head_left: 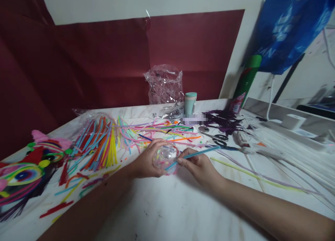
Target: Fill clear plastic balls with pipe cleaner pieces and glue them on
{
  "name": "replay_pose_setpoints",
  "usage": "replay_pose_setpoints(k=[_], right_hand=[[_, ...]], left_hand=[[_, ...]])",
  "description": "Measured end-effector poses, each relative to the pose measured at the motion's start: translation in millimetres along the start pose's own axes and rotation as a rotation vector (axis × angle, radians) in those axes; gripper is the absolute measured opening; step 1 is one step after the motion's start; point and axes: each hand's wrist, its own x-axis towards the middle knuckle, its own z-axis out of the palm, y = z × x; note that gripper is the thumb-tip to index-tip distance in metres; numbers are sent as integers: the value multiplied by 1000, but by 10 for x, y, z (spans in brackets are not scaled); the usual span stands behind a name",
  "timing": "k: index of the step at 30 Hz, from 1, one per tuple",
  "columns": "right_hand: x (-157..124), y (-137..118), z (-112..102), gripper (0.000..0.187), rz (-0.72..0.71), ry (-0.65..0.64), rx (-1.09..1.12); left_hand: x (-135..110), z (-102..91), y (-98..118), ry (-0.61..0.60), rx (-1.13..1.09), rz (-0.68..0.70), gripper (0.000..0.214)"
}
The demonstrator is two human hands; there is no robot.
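Observation:
A clear, rounded plastic container (pixel 169 155) with coloured bits showing in or on it is held by my left hand (pixel 146 160), fingers wrapped about its left side. Between the thumb and fingers of my right hand (pixel 200 166) is a light blue pipe cleaner (pixel 206 151). Its lower left end crosses the container's front; whether it touches cannot be made out. Just beyond both hands lie loose coloured pipe cleaners (pixel 157 126). To the right are black-handled scissors (pixel 220 140) and a glue gun (pixel 247 148).
Bundled pipe cleaners (pixel 96 143) and colourful masks with big eyes (pixel 23 174) occupy the left. At the back stand a crumpled clear bag (pixel 166 84) and a mint-green cup (pixel 190 103). Purple shreds (pixel 225 120), a green can (pixel 246 80) and white strips (pixel 295 160) are on the right.

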Motion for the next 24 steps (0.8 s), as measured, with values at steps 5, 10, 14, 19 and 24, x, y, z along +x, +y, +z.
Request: replay_pose_setpoints(k=[5, 10, 14, 19, 24], right_hand=[[-11, 3, -24, 29, 15, 9, 20], [-31, 10, -28, 28, 19, 4, 27], [-60, 16, -30, 27, 26, -1, 8], [-98, -20, -22, 25, -45, -27, -31], [-115, -55, -4, 25, -54, -53, -2]], left_hand=[[11, 32, 43, 46, 13, -42, 78], [20, -7, 78, -20, 12, -43, 74], [29, -96, 148, -80, 3, -50, 73], [9, -101, 184, -86, -3, -92, 74], [-15, -36, 174, -30, 19, -149, 77]])
